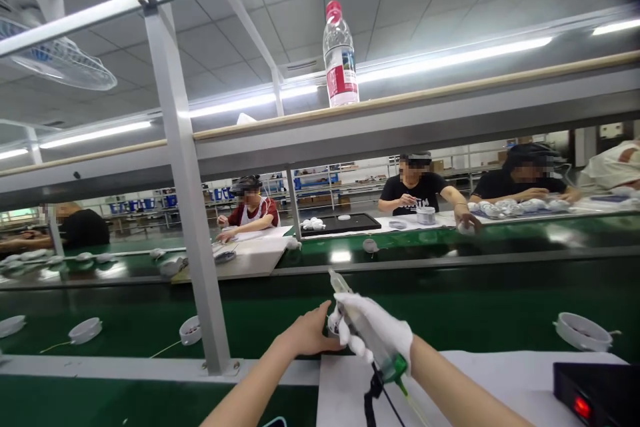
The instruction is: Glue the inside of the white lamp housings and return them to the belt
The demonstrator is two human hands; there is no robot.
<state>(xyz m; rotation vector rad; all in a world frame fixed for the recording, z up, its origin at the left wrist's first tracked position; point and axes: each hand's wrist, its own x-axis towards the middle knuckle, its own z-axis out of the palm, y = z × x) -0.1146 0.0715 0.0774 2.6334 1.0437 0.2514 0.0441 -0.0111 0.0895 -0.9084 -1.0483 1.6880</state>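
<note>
My bare left hand [311,332] curls its thumb and fingers around a small white round housing [333,325], mostly hidden behind the hands at the near edge of the green belt. In a white glove, my right hand [373,327] is closed around an electric screwdriver [384,350] with a pale translucent body and a green tail end. A black cord and a yellow-green line trail from that end. A clear tip [340,281] points up and away past my gloved fingers. Whether the screwdriver touches the housing cannot be made out.
White round housings [583,332] with wires sit along the green belt [450,307]. A metal post [187,167] stands left of my hands. White sheet [345,400] and a black box [597,390] with a red light lie at right. Overhead, a shelf carries a bottle [341,60]. Several people work opposite.
</note>
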